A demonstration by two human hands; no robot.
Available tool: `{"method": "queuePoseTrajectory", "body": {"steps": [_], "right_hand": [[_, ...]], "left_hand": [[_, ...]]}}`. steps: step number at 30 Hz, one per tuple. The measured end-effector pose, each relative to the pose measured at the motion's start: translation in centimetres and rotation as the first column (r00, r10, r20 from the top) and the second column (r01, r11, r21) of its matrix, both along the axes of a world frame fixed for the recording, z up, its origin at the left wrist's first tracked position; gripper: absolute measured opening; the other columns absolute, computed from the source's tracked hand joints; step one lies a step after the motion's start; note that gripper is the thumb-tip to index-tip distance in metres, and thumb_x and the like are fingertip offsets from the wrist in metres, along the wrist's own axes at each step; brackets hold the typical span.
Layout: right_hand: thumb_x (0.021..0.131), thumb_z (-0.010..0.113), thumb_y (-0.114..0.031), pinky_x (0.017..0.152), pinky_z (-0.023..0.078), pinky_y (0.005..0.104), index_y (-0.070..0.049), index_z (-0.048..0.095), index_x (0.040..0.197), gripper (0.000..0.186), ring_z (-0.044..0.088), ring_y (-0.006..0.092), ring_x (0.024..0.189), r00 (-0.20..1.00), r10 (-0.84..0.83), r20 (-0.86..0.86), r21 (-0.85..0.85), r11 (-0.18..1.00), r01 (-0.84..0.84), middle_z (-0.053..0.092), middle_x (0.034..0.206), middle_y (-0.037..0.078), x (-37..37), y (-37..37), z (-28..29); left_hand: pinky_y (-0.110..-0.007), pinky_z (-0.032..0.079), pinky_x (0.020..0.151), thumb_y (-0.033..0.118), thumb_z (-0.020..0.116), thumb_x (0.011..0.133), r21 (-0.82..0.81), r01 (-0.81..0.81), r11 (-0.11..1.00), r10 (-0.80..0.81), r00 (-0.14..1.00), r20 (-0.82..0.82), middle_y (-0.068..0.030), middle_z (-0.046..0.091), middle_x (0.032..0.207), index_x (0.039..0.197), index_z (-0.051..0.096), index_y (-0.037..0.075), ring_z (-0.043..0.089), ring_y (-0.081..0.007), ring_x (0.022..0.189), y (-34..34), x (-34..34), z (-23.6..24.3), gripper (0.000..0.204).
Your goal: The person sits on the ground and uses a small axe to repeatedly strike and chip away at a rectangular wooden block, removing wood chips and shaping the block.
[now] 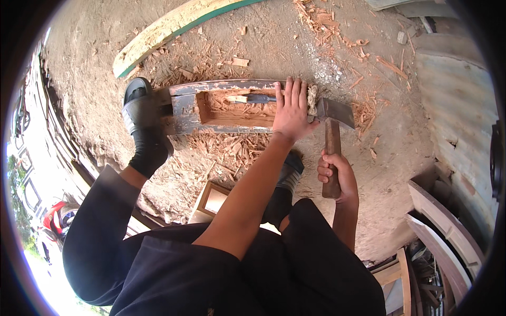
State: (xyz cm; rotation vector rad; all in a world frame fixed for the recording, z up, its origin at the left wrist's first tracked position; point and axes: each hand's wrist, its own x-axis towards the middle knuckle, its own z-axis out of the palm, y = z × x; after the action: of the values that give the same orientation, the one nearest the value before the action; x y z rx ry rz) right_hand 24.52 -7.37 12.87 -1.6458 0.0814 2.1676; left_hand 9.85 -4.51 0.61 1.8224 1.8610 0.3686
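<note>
A wooden beam (184, 113) with worn dark paint lies crosswise on the ground, a long rectangular hollow cut into its upper face. My left hand (292, 110) rests flat across its right end, fingers stretched out. Inside the hollow, a chisel-like tool (261, 98) with a dark shaft lies lengthwise, one end hidden by my left hand. My right hand (341, 171) is wrapped round the wooden handle (332, 138) of a hatchet. The hatchet's metal head (336, 112) sits just right of the beam's end. Wood chips (224, 116) lie in the hollow.
My sandalled left foot (139, 110) is at the beam's left end; my other foot (289, 176) is below it. A curved plank (168, 31) with a green edge lies beyond. Chips (232, 150) litter the ground. Corrugated sheet metal (458, 110) and stacked boards (445, 226) stand right.
</note>
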Motion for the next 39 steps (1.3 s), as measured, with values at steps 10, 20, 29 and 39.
{"method": "queuePoseTrajectory", "body": {"steps": [10, 20, 29, 39], "right_hand": [[0.084, 0.054, -0.009, 0.047, 0.036, 0.0188, -0.003, 0.049, 0.087, 0.009, 0.039, 0.0051, 0.053, 0.755, -0.587, 0.294, 0.556, 0.747, 0.365, 0.042, 0.067, -0.001, 9.8, 5.2, 3.9], [0.081, 0.058, -0.01, 0.046, 0.037, 0.0236, -0.004, 0.049, 0.094, 0.017, 0.045, 0.0071, 0.053, 0.999, 0.011, 0.037, 0.059, 0.998, -0.014, 0.046, 0.068, 0.0, -2.3, -0.2, 0.2], [0.081, 0.059, -0.012, 0.048, 0.038, 0.0211, -0.004, 0.049, 0.091, 0.016, 0.042, 0.0056, 0.054, 0.891, -0.335, 0.307, 0.379, 0.902, 0.208, 0.044, 0.07, -0.001, 9.4, 2.9, 4.0], [0.08, 0.055, -0.008, 0.046, 0.041, 0.0265, -0.003, 0.051, 0.081, 0.006, 0.049, 0.0105, 0.05, 0.953, 0.059, 0.296, 0.203, 0.971, -0.123, 0.051, 0.064, 0.005, -3.9, -0.6, 0.0]], "left_hand": [[-0.056, 0.002, 0.11, 0.045, 0.061, 0.069, 0.004, -0.016, 1.0, 0.016, 1.0, -0.025, -0.0204, 0.025, 0.14, 0.134, 0.024, -0.007, 0.011, -0.0368, 0.136, 0.1, 0.2, 0.0, 0.091], [-0.054, 0.005, 0.111, 0.052, 0.067, 0.064, 0.041, -0.073, 0.996, 0.074, 0.997, -0.023, -0.0272, 0.021, 0.139, 0.134, 0.017, -0.012, 0.01, -0.0417, 0.135, -0.4, -1.8, 0.4, 0.106], [-0.048, 0.003, 0.112, 0.071, 0.045, 0.072, 0.008, 0.068, 0.998, -0.066, 0.988, -0.141, -0.0272, 0.017, 0.144, 0.137, 0.015, -0.012, 0.007, -0.0394, 0.137, -1.2, -4.6, 0.1, 0.11], [-0.054, 0.007, 0.11, 0.072, 0.05, 0.07, 0.051, 0.093, 0.994, -0.081, 0.976, -0.2, -0.0318, 0.018, 0.14, 0.135, 0.013, -0.014, 0.009, -0.0438, 0.135, -1.8, -6.1, 0.2, 0.114]]}}
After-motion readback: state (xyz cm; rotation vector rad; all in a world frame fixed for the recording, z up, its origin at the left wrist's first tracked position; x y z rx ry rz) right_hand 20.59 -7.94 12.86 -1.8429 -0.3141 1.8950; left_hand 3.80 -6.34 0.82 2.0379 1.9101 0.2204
